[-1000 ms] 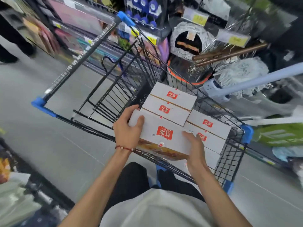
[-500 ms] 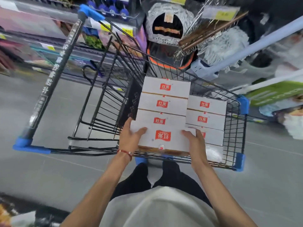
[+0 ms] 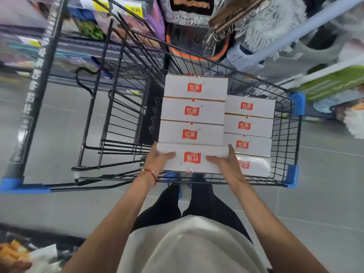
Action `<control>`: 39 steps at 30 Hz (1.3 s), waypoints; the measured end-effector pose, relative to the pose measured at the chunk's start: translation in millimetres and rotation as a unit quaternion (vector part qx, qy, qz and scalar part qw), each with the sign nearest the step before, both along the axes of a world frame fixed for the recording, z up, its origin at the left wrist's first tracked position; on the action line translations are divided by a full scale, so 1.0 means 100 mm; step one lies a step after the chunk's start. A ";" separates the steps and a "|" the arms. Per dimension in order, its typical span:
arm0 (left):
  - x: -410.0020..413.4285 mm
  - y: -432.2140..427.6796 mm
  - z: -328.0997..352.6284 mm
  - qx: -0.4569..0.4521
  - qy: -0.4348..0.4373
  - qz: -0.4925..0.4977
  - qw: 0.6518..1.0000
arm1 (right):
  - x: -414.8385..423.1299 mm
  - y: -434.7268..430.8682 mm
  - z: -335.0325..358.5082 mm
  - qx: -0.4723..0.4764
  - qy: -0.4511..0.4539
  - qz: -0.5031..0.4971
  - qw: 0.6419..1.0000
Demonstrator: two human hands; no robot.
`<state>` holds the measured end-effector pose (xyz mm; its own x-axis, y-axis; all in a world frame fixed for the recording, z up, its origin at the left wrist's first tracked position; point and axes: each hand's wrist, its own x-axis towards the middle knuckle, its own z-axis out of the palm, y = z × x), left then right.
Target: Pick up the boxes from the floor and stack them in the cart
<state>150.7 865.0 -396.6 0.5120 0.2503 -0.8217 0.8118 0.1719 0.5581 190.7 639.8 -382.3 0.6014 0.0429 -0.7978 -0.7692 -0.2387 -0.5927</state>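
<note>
As both hands [image 3: 160, 161] [image 3: 226, 162] clasp its ends, the box [image 3: 192, 157] lies between them.

The white boxes [image 3: 194, 110] each bore a red 红派 logo; a yellow price tag [image 3: 135, 9] above them read 19.90.

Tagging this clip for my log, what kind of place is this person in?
Probably a supermarket aisle: a wire shopping cart, a yellow price tag on stocked shelves, and mops on display behind it.
</note>
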 end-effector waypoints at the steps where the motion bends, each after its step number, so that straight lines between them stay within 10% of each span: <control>1: 0.00 0.01 -0.06 0.003 0.009 -0.002 1.000 | 0.00 0.01 -0.02 0.008 0.005 0.010 1.000; 39: 0.07 -0.02 -0.53 0.064 -0.012 -0.054 0.996 | 0.03 0.00 -0.56 -0.063 -0.014 0.073 0.995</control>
